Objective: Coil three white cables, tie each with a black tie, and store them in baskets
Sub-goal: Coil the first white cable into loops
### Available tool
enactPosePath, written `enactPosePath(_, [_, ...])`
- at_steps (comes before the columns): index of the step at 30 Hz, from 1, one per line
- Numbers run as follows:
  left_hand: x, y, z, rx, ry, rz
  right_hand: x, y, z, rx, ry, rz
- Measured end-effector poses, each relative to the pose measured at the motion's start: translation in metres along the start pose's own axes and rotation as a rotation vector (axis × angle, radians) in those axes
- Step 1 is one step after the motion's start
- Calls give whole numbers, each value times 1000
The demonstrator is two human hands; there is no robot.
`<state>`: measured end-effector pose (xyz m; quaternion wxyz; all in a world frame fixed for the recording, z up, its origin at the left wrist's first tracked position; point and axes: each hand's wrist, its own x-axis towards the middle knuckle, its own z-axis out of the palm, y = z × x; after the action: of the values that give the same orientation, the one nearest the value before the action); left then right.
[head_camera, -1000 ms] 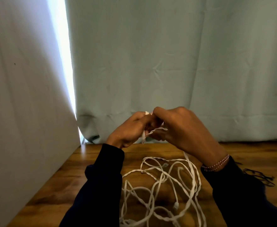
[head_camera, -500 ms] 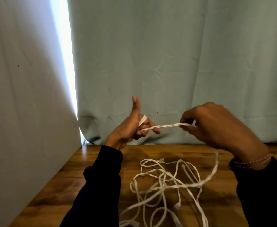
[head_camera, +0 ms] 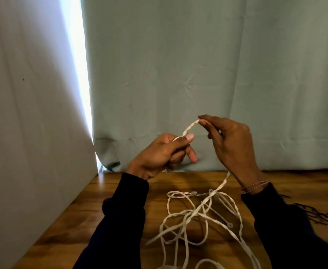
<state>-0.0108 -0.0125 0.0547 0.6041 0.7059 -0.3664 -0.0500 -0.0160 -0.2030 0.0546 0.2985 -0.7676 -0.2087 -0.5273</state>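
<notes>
The left hand (head_camera: 160,152) clamps the white cable (head_camera: 188,128) as an anchor. The right hand (head_camera: 227,140) pinches it just above, likely forming a loop; slack trails onto the surface (head_camera: 120,191).

No readable text, labels or numbers anywhere.

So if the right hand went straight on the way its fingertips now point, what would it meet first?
The right hand points up and to the left, away from the person. The pale green curtain probably comes first; depth is unclear. The white cable it pinches trails toward the left hand.
</notes>
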Motion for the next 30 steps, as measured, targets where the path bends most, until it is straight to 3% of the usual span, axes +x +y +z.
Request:
enactPosePath(5, [1,4,3,-339,-143,113,-13,-10,14,-207,-289,-31])
enactPosePath(10, [-1,9,4,-540,-57,177,-30,-30,30,-270,-703,-28])
enactPosePath(13, [3,7,-1,-637,-10,176,-31,-39,28,-270,-766,-36])
enactPosePath(24, [12,-2,-10,-586,379,267,-22,-59,6,-299,-924,-106])
enactPosePath(30, [11,3,-1,-367,370,219,-19,-74,-17,-251,-952,-78])
